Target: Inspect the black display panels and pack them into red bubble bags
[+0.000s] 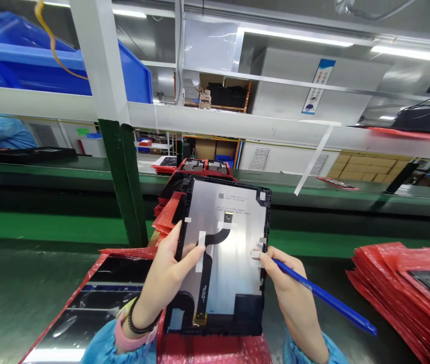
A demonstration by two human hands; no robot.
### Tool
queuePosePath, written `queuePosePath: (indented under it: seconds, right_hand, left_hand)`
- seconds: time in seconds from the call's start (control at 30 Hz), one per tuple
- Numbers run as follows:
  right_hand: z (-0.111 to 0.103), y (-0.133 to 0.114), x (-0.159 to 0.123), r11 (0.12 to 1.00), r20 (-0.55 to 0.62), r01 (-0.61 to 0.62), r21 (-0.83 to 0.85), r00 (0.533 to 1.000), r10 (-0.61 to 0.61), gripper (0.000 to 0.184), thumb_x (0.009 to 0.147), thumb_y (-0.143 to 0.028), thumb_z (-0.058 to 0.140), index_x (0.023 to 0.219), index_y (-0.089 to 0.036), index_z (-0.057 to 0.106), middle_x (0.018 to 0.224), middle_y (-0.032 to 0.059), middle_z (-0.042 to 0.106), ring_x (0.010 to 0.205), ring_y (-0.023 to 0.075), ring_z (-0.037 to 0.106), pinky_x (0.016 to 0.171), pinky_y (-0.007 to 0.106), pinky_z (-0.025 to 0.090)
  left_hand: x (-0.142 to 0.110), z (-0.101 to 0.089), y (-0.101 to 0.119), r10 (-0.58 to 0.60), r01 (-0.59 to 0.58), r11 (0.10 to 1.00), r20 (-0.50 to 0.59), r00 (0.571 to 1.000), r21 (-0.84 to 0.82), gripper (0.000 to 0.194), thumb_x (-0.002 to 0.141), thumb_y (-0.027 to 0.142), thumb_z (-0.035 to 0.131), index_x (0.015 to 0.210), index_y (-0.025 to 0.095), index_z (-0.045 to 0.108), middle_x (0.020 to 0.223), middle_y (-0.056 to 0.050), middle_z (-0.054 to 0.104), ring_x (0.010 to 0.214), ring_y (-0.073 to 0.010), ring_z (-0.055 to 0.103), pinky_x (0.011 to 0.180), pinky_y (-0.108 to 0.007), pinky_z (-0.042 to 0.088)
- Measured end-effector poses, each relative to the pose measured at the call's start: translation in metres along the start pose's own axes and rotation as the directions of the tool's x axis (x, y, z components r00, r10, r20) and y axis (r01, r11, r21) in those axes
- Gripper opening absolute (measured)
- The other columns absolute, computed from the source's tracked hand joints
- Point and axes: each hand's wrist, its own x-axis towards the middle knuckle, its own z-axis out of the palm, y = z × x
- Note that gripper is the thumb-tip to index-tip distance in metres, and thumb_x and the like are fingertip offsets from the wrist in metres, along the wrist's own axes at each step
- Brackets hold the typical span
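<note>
A tablet screen assembly (245,273) with a silver back and black frame is tilted up in front of me. A black ribbon cable (206,273) runs down its back, with strips of white tape on it. My left hand (171,273) grips the left edge, its thumb lying over the tape by the cable. At the right edge, my right hand (289,280) has thumb and finger against a small white tape tab (255,254). That hand also holds a blue pen (332,301), slanting down to the right; its near end is hidden by the fingers.
Red bubble-wrap pouches (397,283) are stacked at the right. Dark glossy panels (104,308) lie on red wrap at the left. More wrapped units (205,167) stand behind the assembly. A green post (124,187) and white rail (238,120) cross ahead; a person (6,132) sits far left.
</note>
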Motion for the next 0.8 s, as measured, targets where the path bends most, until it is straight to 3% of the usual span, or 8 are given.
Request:
queuePosePath:
  seconds: [0.13,0.2,0.27,0.33,0.4,0.47,0.53,0.8]
  right_hand:
    - [0.0,-0.001,0.002,0.999,-0.039,-0.009,-0.031,0.999,0.008,0.048,0.081,-0.045,0.068,0.053,-0.021,0.038,0.055,-0.0061,0.03,0.054,0.0113,0.029,0.051,0.027,0.026]
    - [0.0,-0.004,0.003,0.998,-0.017,-0.053,0.028,0.998,0.053,0.039,0.08,-0.045,0.071,0.057,-0.02,0.051,0.058,-0.0045,0.047,0.057,0.0121,0.043,0.054,0.025,0.035]
    - [-0.001,-0.007,0.003,0.978,-0.002,-0.11,0.177,0.994,0.112,0.022,0.079,-0.044,0.072,0.083,-0.022,0.068,0.081,0.0,0.069,0.074,0.0175,0.062,0.068,0.027,0.049]
    - [-0.001,-0.009,0.004,0.914,0.019,-0.143,0.379,0.989,0.147,0.036,0.079,-0.042,0.073,0.111,-0.026,0.067,0.11,0.0056,0.073,0.098,0.0241,0.068,0.086,0.035,0.052]
    - [-0.002,-0.01,0.004,0.824,0.095,-0.191,0.534,0.982,0.166,0.044,0.078,-0.047,0.073,0.116,-0.027,0.067,0.118,0.0096,0.071,0.106,0.0288,0.068,0.092,0.044,0.052]
    - [-0.003,-0.01,0.003,0.759,0.192,-0.256,0.599,0.966,0.174,0.045,0.074,-0.06,0.07,0.105,-0.027,0.072,0.11,0.0106,0.075,0.104,0.0327,0.069,0.09,0.051,0.053]
    - [-0.004,-0.012,0.0,0.749,0.219,-0.273,0.604,0.96,0.173,0.05,0.071,-0.074,0.063,0.09,-0.029,0.075,0.097,0.0092,0.078,0.101,0.0351,0.069,0.087,0.055,0.054]
    - [-0.01,-0.037,-0.018,0.761,0.147,-0.23,0.607,0.973,0.177,0.032,0.065,-0.058,0.078,0.063,-0.027,0.075,0.075,0.0094,0.078,0.096,0.0376,0.071,0.086,0.054,0.055]
  left_hand:
    - [0.003,0.004,0.002,0.043,-0.043,0.999,0.006,0.999,-0.022,0.04,0.081,0.028,0.068,0.12,0.019,0.064,0.12,-0.006,0.07,0.107,-0.0228,0.066,0.089,-0.027,0.053]
    - [0.005,0.003,0.001,0.061,-0.061,0.998,-0.006,0.998,-0.035,0.041,0.082,0.029,0.067,0.121,0.019,0.063,0.116,-0.006,0.072,0.094,-0.021,0.07,0.083,-0.028,0.055]
    - [0.004,0.001,-0.001,0.087,-0.087,0.996,-0.045,0.995,0.017,0.041,0.083,0.029,0.067,0.122,0.018,0.063,0.108,-0.007,0.075,0.081,-0.0197,0.072,0.075,-0.028,0.057]
    - [0.001,-0.003,-0.005,0.197,-0.183,0.968,-0.066,0.978,0.171,0.035,0.084,0.026,0.066,0.118,0.019,0.067,0.099,-0.006,0.078,0.074,-0.0205,0.074,0.071,-0.028,0.058]
    - [0.0,-0.007,-0.01,0.417,-0.413,0.84,0.068,0.906,0.351,0.032,0.085,0.016,0.061,0.116,0.02,0.071,0.1,-0.007,0.078,0.084,-0.0223,0.075,0.079,-0.029,0.058]
    - [-0.001,-0.009,-0.015,0.601,-0.67,0.609,0.304,0.739,0.424,0.042,0.086,0.005,0.053,0.12,0.022,0.069,0.11,-0.006,0.075,0.1,-0.0225,0.072,0.089,-0.03,0.056]
    - [0.0,-0.009,-0.018,0.639,-0.799,0.432,0.483,0.599,0.419,0.046,0.087,0.002,0.048,0.125,0.022,0.065,0.117,-0.006,0.072,0.111,-0.0218,0.067,0.095,-0.031,0.054]
    - [-0.003,-0.001,-0.01,0.598,-0.832,0.385,0.579,0.555,0.4,0.045,0.089,0.006,0.05,0.127,0.026,0.063,0.122,-0.01,0.069,0.122,-0.0255,0.059,0.102,-0.042,0.049]
